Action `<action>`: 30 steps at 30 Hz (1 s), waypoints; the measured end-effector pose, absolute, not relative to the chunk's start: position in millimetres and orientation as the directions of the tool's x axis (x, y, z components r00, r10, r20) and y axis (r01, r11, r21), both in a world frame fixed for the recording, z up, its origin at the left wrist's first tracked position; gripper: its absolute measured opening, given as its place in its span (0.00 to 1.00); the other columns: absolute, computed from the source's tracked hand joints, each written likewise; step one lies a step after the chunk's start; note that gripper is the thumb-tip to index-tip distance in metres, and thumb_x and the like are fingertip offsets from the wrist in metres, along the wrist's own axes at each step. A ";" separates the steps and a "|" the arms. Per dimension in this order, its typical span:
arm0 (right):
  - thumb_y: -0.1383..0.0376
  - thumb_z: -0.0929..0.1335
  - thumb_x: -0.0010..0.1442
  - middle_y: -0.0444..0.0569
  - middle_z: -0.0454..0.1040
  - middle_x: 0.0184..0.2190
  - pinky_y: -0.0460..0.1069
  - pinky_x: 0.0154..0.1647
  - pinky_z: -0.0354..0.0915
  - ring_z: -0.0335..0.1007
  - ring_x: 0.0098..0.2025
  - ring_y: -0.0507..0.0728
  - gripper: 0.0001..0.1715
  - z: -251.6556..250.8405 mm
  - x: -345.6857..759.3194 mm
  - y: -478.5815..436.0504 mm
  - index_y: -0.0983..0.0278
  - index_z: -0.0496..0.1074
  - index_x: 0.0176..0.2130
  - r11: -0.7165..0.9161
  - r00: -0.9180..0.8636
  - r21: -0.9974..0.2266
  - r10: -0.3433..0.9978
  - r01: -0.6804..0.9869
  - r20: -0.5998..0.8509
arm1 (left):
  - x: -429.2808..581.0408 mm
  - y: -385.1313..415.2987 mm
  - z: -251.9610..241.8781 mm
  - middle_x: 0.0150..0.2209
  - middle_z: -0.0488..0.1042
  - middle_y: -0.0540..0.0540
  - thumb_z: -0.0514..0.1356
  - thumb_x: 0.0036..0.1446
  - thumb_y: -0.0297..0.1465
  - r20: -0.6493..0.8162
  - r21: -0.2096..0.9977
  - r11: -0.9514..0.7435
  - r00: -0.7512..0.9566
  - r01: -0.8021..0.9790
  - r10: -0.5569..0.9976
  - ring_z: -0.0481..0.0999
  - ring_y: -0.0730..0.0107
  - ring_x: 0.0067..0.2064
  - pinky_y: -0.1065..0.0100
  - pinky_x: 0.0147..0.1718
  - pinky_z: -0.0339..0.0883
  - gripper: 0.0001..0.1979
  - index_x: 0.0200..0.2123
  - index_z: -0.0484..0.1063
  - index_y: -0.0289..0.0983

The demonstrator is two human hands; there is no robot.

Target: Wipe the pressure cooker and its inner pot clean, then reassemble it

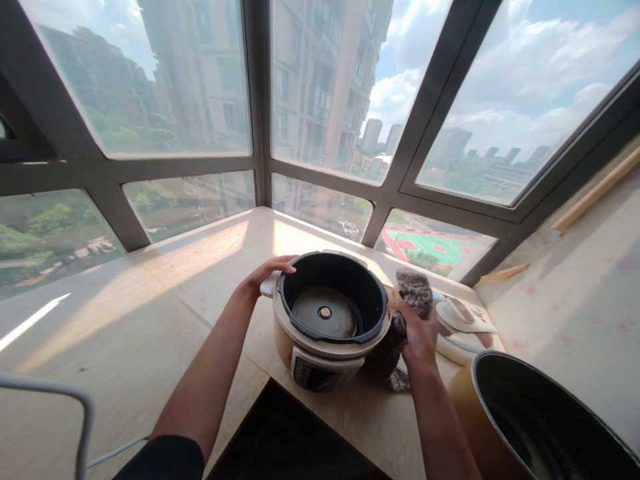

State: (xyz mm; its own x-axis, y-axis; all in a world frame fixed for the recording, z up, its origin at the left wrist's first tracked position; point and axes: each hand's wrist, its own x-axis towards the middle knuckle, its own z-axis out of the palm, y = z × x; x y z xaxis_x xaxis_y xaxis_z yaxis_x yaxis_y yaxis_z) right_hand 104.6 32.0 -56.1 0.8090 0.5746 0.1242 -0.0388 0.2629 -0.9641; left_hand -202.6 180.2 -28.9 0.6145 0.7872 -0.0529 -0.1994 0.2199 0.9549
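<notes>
- Head view, step: the open cooker [284, 337] stands on the counter [125, 347], its inner well exposed with the round plate [306, 315] at the bottom; the step in hand looks like wiping its right side while it is steadied on the left.
- Next move: more wiping would call for firm pressure from the cloth [415, 293] along the rim, with the opposite side braced.
- Left hand [270, 269]: fingers lie bent over the cooker's left rim, by the white handle [267, 287]; whether the thumb closes underneath, I cannot tell.
- Right hand [421, 331]: curled around the bunched cloth, pinching it at the cooker's right edge; part of the cloth sticks up above the fist.
- Around the cooker: a white lid-like piece [457, 313] to its right, a golden pot [463, 390] to its near right, a black panel [285, 440] on its near side.
</notes>
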 end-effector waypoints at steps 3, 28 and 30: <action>0.56 0.80 0.40 0.49 0.77 0.46 0.57 0.51 0.73 0.75 0.47 0.60 0.43 -40.2 118.5 23.2 0.64 0.71 0.54 0.262 0.820 -0.911 0.406 0.318 0.403 | -204.7 180.0 -27.4 0.36 0.81 0.42 0.70 0.42 0.32 -0.127 0.963 0.234 0.535 -0.136 0.835 0.77 0.65 0.32 0.70 0.28 0.67 0.24 0.46 0.80 0.34; 0.52 0.71 0.56 0.45 0.74 0.55 0.49 0.44 0.76 0.75 0.51 0.54 0.39 176.4 33.5 146.4 0.59 0.62 0.62 0.564 0.284 -0.738 0.688 0.370 0.668 | -190.9 138.1 -32.1 0.18 0.60 0.52 0.56 0.55 0.45 0.041 0.969 0.004 -0.179 0.247 0.983 0.60 0.74 0.21 0.71 0.21 0.56 0.20 0.18 0.62 0.38; 0.57 0.73 0.55 0.47 0.76 0.49 0.49 0.45 0.74 0.76 0.48 0.54 0.35 124.5 29.3 143.9 0.65 0.66 0.58 0.367 0.137 -0.833 0.880 0.415 0.456 | -190.5 137.9 -32.1 0.17 0.60 0.53 0.56 0.55 0.44 0.045 0.971 -0.003 -0.175 0.237 0.983 0.60 0.74 0.21 0.71 0.21 0.55 0.20 0.18 0.61 0.39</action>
State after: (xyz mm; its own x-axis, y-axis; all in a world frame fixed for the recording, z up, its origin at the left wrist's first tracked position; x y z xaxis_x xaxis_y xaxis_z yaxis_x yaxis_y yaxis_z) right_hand 29.3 143.9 124.5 0.1367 0.8795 0.4558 0.4151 0.3669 -0.8325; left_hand -190.5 137.9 -32.1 -0.1752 0.9835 0.0453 0.2372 -0.0025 0.9714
